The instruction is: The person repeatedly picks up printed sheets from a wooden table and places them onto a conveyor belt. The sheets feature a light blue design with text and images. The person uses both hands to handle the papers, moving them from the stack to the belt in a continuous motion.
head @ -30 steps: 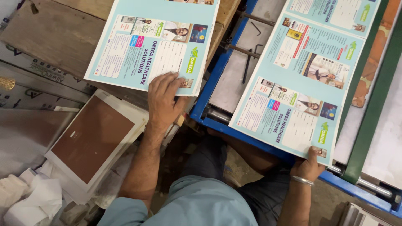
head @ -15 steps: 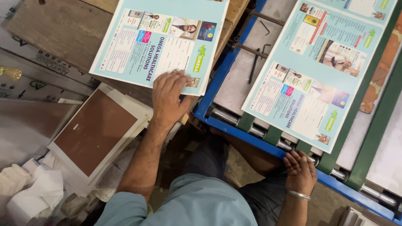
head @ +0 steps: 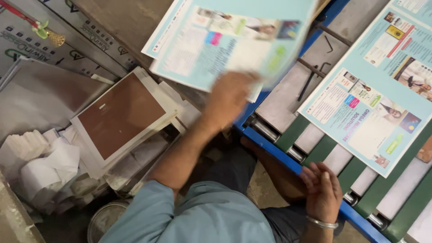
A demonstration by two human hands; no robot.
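Even indoor light | soft shadows | left hand [head: 227,99] motion-blurred

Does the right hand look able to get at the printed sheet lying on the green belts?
Probably yes. The right hand rests at the blue frame rail, just short of the printed sheet, with only bare belts and rollers between them.

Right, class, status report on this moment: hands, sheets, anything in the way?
Left hand gripping the blurred printed sheet, lifted off the stack. Right hand open on the blue rail, empty. Second sheet lies flat on the rollers, path clear.
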